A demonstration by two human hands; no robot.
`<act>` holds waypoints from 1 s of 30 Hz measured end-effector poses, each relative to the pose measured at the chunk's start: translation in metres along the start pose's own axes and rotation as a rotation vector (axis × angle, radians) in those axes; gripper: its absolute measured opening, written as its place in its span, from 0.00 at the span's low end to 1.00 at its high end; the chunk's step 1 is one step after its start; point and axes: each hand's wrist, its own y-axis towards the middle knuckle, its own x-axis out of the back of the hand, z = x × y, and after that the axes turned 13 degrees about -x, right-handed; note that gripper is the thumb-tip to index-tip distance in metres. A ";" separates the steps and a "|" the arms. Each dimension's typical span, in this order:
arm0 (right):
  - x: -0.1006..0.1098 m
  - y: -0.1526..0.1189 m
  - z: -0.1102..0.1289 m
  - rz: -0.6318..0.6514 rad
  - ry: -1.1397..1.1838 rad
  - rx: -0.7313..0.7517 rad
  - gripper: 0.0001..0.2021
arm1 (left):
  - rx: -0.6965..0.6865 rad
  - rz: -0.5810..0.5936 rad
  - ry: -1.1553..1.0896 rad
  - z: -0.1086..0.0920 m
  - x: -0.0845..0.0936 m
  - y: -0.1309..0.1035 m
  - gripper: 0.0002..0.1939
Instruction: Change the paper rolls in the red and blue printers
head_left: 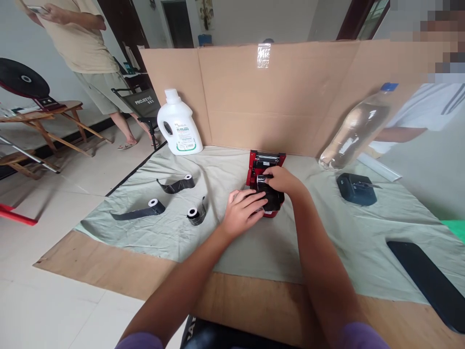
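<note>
A red and black printer [267, 159] with its lid up stands on the green cloth, close to the cardboard. My right hand [284, 180] is closed around a roll of black strip [260, 181] inside the printer; its fingertips partly cover the roll. Loose black strip [273, 198] from it spreads over the printer's front. My left hand [244, 212] lies with outstretched fingers on the strip and the printer's left front side. Three similar rolls lie to the left: a back roll [188, 181], a left roll [156, 207] and a front roll [194, 214], each with a loose tail.
A cardboard sheet [236, 97] walls off the back. Before it stand a white detergent jug [179, 128] and a leaning clear bottle [358, 126]. A dark box-like device [356, 189] and a black phone [425, 278] lie right. Two other people are beyond the table.
</note>
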 end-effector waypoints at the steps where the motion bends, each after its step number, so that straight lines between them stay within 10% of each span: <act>1: -0.003 0.000 0.002 -0.002 -0.015 0.000 0.14 | -0.004 0.007 -0.009 0.000 -0.001 -0.001 0.13; 12: -0.020 0.004 0.017 -0.028 -0.248 -0.101 0.08 | 0.084 0.037 -0.010 -0.002 -0.004 -0.001 0.15; 17: 0.014 -0.011 0.011 0.087 -0.034 -0.084 0.13 | 0.078 0.029 0.009 -0.002 -0.001 0.000 0.15; 20: 0.030 -0.013 0.001 -0.156 0.099 -0.191 0.13 | 0.035 0.004 0.040 -0.002 0.000 0.000 0.15; 23: 0.026 -0.001 -0.010 -0.403 0.328 -0.165 0.18 | 0.010 0.001 0.053 -0.002 0.001 0.000 0.15; 30: 0.007 0.020 -0.026 -0.306 0.673 -0.006 0.13 | -0.132 -0.052 0.107 -0.004 0.003 0.002 0.15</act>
